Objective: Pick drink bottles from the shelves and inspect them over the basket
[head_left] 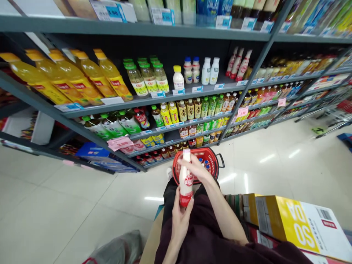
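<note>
A milk drink bottle [186, 179], cream-white with a red base, red print and a pale pink cap, stands nearly upright in front of my body. My left hand [181, 212] grips it low down, thumb and fingers on either side of the red base. Up near the neck, my right hand [194, 167] is closed around the bottle, with some fingers hidden behind it. Beneath and beyond the hands sits a red shopping basket [175, 172] with a black handle. Several small blue-capped bottles [206, 163] lie inside it.
Grey shelves [170, 97] of drinks run across the front, with large orange juice bottles [82, 80] at left. Three red-and-white bottles [238, 66] stand on an upper shelf. Yellow-and-white cartons [297, 223] are stacked at right. A shopping cart [330, 113] is farther right.
</note>
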### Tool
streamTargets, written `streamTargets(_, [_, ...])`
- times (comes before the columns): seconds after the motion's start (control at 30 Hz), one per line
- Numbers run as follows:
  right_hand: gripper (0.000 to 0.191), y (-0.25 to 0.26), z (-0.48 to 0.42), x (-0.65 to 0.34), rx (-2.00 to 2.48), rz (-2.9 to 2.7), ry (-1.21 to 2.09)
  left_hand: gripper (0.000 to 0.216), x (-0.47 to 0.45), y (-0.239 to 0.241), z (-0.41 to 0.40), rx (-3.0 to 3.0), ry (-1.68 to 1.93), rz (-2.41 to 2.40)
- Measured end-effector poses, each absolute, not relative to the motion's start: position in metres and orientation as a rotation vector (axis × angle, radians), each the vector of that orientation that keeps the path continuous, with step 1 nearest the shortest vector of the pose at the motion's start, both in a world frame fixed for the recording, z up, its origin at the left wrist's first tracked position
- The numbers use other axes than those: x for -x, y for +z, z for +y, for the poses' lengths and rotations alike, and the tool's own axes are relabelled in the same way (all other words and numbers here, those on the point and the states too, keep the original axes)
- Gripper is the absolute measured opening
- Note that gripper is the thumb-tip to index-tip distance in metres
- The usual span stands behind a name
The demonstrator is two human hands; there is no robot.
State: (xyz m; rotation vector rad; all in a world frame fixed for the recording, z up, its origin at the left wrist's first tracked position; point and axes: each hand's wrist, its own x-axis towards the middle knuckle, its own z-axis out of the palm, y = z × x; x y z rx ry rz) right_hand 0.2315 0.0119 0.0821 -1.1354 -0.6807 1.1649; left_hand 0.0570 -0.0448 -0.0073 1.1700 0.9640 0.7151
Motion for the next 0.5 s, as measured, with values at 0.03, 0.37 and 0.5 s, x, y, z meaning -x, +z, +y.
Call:
streamTargets(0.03, [0.033, 0.077, 0.008, -0.228, 1.232, -0.779, 1.105, 0.088, -0.057, -0.012, -0.042, -1.182, 0.732, 0.981])
streamTargets(0.37, [0.06, 0.017, -0.062, -0.22, 1.575, -0.644, 1.061, 0.053, -0.046, -0.062, -0.021, -1.701, 0.829, 1.016])
streamTargets(0.5, [0.063, 0.001, -0.073, -0.231, 1.501, -0.458, 0.962, 0.054, -0.059, -0.061, -0.016, -1.77, 0.779, 0.964])
